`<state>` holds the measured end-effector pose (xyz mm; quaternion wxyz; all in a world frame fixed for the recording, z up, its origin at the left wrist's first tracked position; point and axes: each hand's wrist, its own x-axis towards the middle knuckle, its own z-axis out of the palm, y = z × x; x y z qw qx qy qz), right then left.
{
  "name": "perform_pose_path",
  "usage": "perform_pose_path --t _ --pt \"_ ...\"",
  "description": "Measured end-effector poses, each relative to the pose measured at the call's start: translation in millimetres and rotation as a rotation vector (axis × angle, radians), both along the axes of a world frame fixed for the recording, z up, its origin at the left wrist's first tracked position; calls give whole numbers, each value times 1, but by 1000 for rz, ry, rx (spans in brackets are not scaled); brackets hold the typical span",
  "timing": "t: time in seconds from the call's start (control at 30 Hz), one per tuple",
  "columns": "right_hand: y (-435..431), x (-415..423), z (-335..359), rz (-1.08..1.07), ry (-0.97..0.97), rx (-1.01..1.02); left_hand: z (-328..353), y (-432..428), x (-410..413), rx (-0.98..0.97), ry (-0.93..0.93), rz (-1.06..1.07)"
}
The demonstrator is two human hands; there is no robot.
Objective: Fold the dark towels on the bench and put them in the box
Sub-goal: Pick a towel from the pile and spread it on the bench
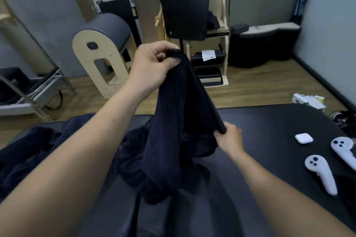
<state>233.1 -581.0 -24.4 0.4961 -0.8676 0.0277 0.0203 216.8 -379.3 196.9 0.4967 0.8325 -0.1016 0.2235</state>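
The dark towel [173,130] is held up above the black bench [269,121]. Its long axis runs steeply from the left hand [152,67] at the top down and rightward to the right hand [230,138], so the upper end points up and away from the person and the lower part sags toward the bench. The left hand's fingers are curled and pinch a bunched corner of the cloth between thumb and fingertips; just below those fingers the fabric fans out in long, nearly vertical folds. The right hand's fingers are closed round a rolled hem, and the edge between the two grips is pulled almost straight. Below and to the left of the right fingers the rest hangs slack and gathers in a crumpled heap where it meets the bench. The cloth is deep navy, nearly black, matte and soft-looking, with no pattern visible. Well off to the left of the left fingers, more dark towels [34,152] lie rumpled on the bench. To the right of the right fingers, a small white case [304,138] and two white controllers [319,173] lie on the bench.
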Motion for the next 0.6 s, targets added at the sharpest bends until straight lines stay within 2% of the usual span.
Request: perform_pose_path --t 0.23,0.37,0.47,0.6 --pt "-4 58 59 -76 27 -94 90 47 5 -183 -264 92" --pt "-15 105 121 -188 -80 -98 142 95 2 -317 -391 201" --pt "-23 117 132 -305 -135 -120 150 139 0 -417 -415 305" --pt "-47 99 92 -261 58 -342 119 198 -1 -527 -341 428"
